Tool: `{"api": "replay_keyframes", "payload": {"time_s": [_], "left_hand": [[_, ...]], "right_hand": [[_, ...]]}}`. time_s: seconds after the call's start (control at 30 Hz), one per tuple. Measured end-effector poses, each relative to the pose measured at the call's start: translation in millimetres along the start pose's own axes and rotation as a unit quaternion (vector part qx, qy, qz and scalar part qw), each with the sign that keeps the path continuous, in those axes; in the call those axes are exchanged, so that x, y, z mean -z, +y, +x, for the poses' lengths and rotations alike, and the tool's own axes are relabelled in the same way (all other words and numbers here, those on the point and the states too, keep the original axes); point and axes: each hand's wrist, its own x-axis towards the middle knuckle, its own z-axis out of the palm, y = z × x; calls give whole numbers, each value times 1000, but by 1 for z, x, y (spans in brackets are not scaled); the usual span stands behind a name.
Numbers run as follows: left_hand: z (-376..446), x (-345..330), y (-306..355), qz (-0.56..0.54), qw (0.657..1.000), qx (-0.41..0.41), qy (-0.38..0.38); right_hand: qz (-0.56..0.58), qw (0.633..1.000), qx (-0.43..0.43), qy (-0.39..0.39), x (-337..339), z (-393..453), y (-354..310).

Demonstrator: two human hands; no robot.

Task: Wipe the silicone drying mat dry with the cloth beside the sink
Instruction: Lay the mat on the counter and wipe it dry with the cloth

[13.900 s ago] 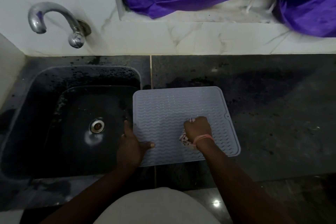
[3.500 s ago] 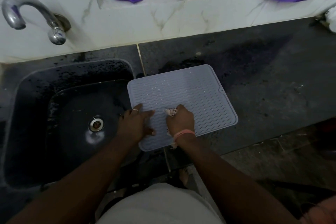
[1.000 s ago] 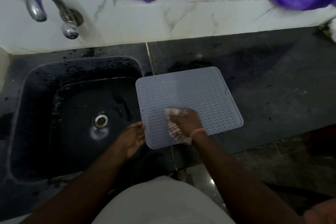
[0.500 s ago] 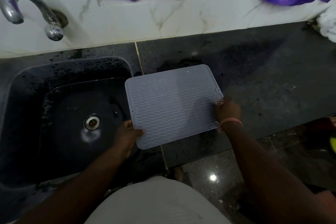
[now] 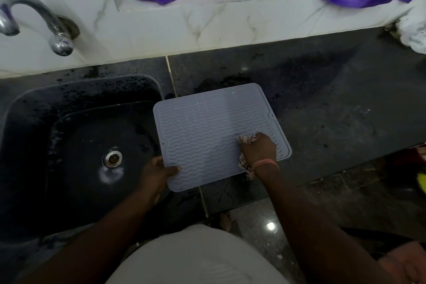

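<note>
The grey silicone drying mat, ribbed with wavy lines and rimmed by a raised border, lies slightly askew on the dark stone surface, near its front edge; its left side overhangs the black sink. A few bright specks on the ribs may be water drops, though the dim light makes that uncertain. The left hand pinches the mat's near-left corner, thumb on top. The right hand is curled round a bunched checked cloth, pressing it on the mat's near-right part.
</note>
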Motion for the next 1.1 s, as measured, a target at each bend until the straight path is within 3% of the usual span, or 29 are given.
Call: {"api": "replay_keyframes", "payload": {"time_s": [0.7, 1.1], "left_hand": [[-5, 4, -3, 5, 999, 27, 21], [-8, 9, 5, -1, 997, 72, -20]], "right_hand": [[92, 992, 29, -86, -76, -74, -42], [98, 983, 32, -150, -114, -102, -65]]}}
